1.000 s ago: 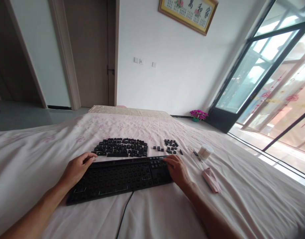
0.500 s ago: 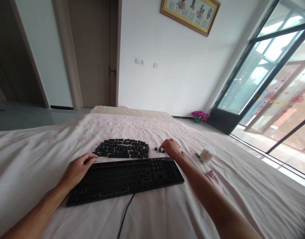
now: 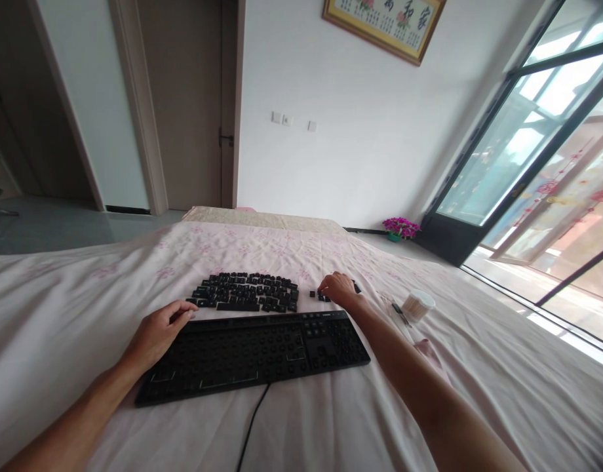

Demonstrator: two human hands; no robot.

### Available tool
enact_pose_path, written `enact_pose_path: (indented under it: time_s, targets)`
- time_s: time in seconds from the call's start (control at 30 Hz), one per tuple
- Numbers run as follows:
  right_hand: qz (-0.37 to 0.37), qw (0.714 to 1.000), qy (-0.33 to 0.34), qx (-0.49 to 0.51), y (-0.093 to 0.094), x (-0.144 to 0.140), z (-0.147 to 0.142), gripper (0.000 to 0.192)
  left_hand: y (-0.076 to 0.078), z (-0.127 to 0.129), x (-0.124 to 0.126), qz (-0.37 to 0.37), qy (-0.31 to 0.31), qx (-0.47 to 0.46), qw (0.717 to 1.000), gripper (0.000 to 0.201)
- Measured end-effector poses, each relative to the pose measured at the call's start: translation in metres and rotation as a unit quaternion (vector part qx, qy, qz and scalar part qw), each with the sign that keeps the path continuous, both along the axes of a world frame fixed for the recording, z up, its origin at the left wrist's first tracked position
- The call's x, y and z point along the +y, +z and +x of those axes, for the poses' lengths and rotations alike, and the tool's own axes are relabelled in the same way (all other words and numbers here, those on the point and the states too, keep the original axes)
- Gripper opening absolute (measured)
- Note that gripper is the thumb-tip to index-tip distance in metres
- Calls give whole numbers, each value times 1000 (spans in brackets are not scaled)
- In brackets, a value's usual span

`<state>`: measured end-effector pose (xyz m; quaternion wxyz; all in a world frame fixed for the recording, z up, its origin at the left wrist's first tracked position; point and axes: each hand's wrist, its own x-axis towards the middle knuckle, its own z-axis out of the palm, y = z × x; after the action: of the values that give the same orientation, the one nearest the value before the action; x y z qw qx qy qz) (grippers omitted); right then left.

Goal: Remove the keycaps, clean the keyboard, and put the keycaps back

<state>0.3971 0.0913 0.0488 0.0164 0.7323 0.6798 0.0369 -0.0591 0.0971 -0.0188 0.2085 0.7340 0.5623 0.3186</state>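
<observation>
A black keyboard point(image 3: 233, 351) with its keycaps taken off lies on the bedsheet, its cable running toward me. Just beyond it, loose black keycaps point(image 3: 245, 292) are laid out in rows, a long space bar point(image 3: 237, 306) among them. My left hand point(image 3: 166, 326) rests at the keyboard's far left corner, thumb and forefinger pinched beside the end keycap; whether anything is between them is hidden. My right hand point(image 3: 339, 288) reaches down past the keyboard's far right corner, its bent fingers closed at a small keycap point(image 3: 324, 297). Another loose keycap point(image 3: 312, 294) lies left of those fingers.
To the right stand a clear tub of cotton swabs point(image 3: 418, 306) and a small dark-handled tool point(image 3: 401, 313). A pink cloth point(image 3: 429, 354) lies near my right forearm. The pale floral bedsheet point(image 3: 109, 288) is wrinkled. Pink flowers point(image 3: 401, 228) stand on the floor beyond.
The whole view has shifted slightly to the right. My right hand has moved slightly over the small group of keycaps; my left hand stays at the keyboard's corner.
</observation>
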Motion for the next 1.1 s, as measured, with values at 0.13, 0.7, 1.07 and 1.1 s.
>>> enact_pose_path:
  time_s: [0.13,0.7,1.07,1.1]
  targets:
    - [-13,1000,2,-1,-1,3,1,18,-2,-1,1,-2,-4,2,1000,31]
    - [108,986,29,126,14,-75,-18,24,5,2,-4,5,3,7,1000,32]
    - [106,974,123,160,-5,-169,-65,17,3,1,-4,11,-2,4,1000,32]
    - [103,975,124,151,-5,-169,-66,18,3,1,-4,12,-1,4,1000,33]
